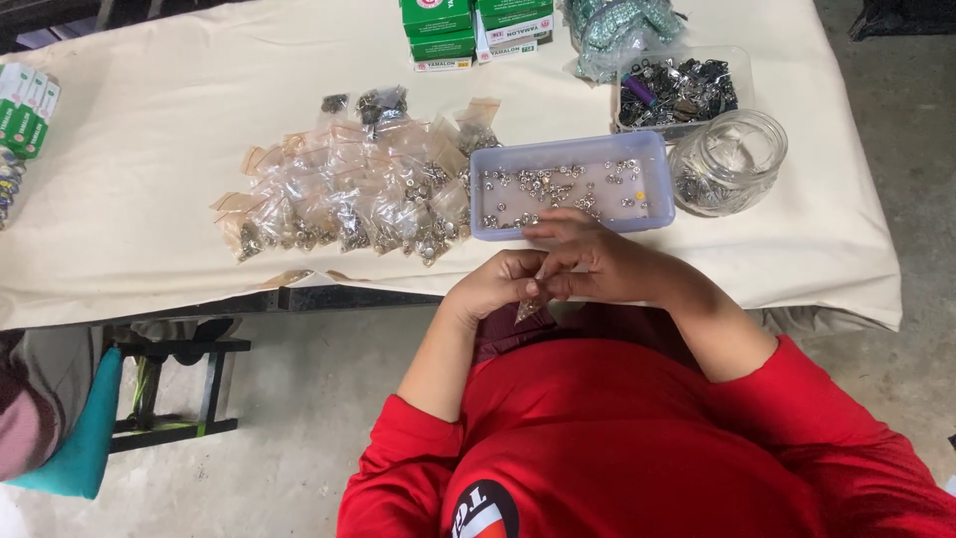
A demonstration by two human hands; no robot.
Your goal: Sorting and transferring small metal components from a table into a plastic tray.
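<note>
Hands meet at frame centre: left hand [498,284] and right hand [588,264] both pinch a small clear plastic bag [528,307] of tiny metal parts, seemingly mid-filling or sealing; closing it would need a firm pinch. Just above sits a lavender plastic tray [657,164] of silver fasteners on a cream tablecloth [149,149]; bare concrete floor [299,418] below.

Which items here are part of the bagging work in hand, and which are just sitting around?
In use:
- left hand and right hand, pinching a small clear bag
- lavender tray of small metal parts
- pile of filled small bags

Lying about:
- glass jar
- clear tub of dark metal pieces
- green boxes
- bluish bagged bundle
</note>
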